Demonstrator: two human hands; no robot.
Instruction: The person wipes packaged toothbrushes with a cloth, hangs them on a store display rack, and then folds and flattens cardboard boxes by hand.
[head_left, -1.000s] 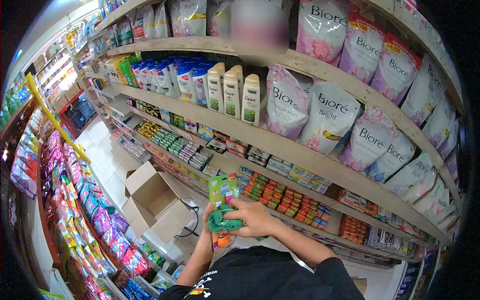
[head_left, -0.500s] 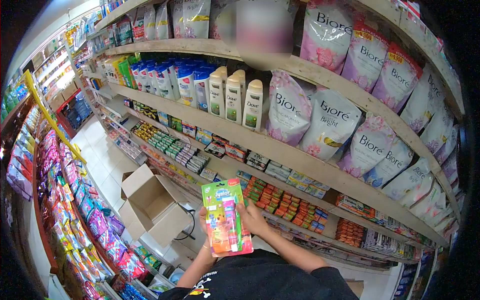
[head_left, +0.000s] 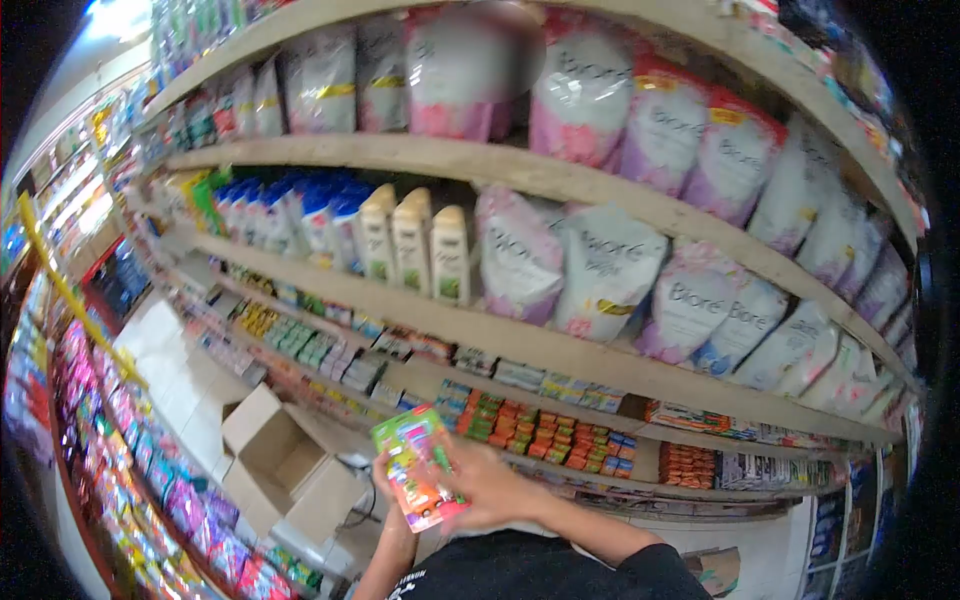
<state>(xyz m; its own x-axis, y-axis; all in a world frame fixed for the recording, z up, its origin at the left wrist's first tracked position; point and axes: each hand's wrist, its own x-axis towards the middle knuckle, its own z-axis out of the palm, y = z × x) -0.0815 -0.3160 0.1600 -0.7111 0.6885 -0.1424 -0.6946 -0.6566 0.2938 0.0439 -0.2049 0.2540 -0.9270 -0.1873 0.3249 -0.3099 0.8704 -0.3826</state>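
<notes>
A colourful children's toothbrush-and-toothpaste pack (head_left: 402,462), green at the top and orange lower down, is held tilted in front of my dark shirt. My left hand (head_left: 385,482) grips its left edge, with most of the fingers hidden behind the card. Over the right side and front of the pack lies my right hand (head_left: 488,482), its fingers closed against it and slightly blurred. That hand covers part of the pack's front.
An open cardboard box (head_left: 280,455) stands on the tiled floor at left. Shelves ahead carry Bioré pouches (head_left: 612,265), Dove bottles (head_left: 412,245) and rows of small boxes (head_left: 520,425). Shiny packets (head_left: 150,480) line the left shelf. Another carton (head_left: 715,570) sits at lower right.
The view has shifted, so the shelves sit lower and further left. The pack has tilted, and my right hand has moved from its right edge to across its front.
</notes>
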